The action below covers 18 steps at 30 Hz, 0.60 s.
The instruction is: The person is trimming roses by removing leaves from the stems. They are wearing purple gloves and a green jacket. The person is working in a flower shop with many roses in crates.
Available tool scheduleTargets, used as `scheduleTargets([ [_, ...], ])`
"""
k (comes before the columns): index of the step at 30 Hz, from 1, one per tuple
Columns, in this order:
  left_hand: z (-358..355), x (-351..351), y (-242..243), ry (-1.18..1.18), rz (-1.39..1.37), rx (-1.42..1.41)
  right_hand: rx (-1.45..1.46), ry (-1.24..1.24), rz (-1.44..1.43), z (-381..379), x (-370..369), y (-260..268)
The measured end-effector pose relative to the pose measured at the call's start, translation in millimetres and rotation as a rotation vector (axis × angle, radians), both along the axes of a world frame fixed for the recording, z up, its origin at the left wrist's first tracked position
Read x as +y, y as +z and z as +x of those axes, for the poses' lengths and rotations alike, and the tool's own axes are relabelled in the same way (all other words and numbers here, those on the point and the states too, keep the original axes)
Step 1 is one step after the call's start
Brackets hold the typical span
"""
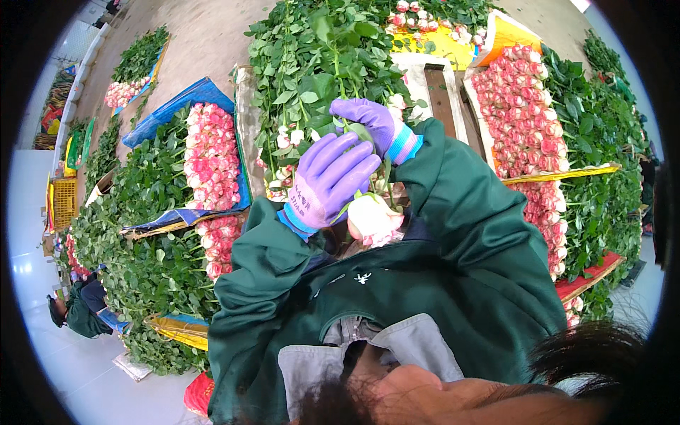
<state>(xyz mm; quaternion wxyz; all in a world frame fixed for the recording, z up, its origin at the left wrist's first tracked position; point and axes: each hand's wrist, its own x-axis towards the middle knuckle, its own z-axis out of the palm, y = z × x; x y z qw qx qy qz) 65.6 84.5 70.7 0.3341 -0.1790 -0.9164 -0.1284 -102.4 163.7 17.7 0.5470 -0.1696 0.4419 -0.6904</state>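
Both my hands wear purple coated gloves with blue cuffs. My right hand is closed around the leafy stem of a rose, near the middle of the view. My left hand, back up and fingers extended close together, lies beside that stem; whether it grips anything under the palm is hidden. A large white rose with pink edges hangs head down just below my left fingers, close to my chest. Beyond my hands lies a broad heap of leafy rose stems, with small white and pink blooms along its near side.
Stacked pink and white rose bundles with blue wrapping stand at left. More rose bundles with yellow and red dividers fill the right. A wooden slatted frame lies beyond my right arm. Another person sits far left.
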Motion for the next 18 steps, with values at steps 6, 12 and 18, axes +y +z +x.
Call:
scheduleTargets([
  [6, 0, 5, -10, 0.009, 0.150, 0.020, -0.081, 0.057, -0.038, 11, -9, -6],
  [12, 5, 1, -9, 0.144, 0.235, 0.054, -0.190, -0.071, 0.108, 24, -17, -12],
  [18, 9, 0, -6, 0.111, 0.260, 0.048, -0.277, -0.012, 0.127, 23, -14, -11],
])
